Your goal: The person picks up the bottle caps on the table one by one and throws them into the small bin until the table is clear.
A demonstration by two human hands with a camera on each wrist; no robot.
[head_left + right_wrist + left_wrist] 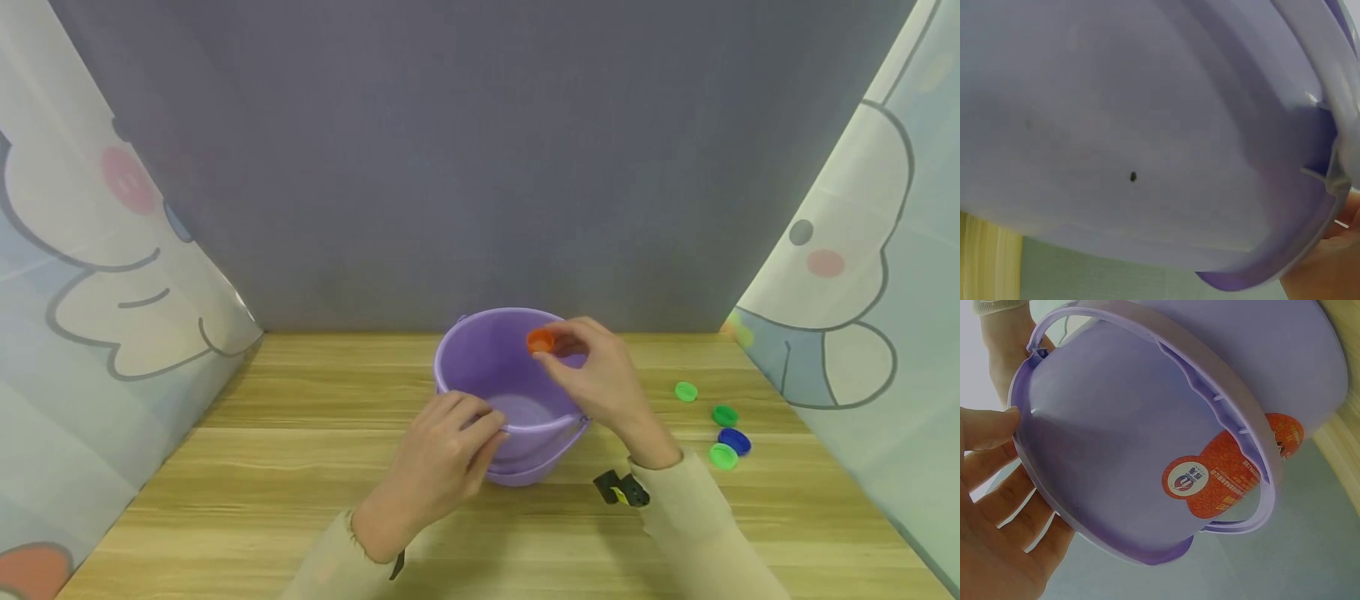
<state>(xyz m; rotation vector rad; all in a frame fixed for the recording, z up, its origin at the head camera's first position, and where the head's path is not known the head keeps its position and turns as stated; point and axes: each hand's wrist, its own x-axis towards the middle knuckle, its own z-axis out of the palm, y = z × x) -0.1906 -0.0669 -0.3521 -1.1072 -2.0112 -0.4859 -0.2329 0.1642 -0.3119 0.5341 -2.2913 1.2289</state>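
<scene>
A purple bucket (480,354) stands on the wooden table in front of me, its mouth facing up. My left hand (448,442) grips the near rim, fingers over the edge and thumb on the outer side. In the left wrist view the thumb (991,428) lies against the rim, and a red label (1229,475) shows on the bucket's wall below the hanging handle (1235,412). Over the right part of the bucket's mouth, my right hand (603,375) pinches an orange bottle cap (540,341) between thumb and fingers. The right wrist view shows mostly bucket wall; the cap is hidden there.
To the right of the bucket lie several loose caps: a light green cap (686,392), a darker green cap (724,416), and a blue cap (734,441) touching another light green one. A grey backdrop (480,167) rises behind the table, with patterned curtains at both sides.
</scene>
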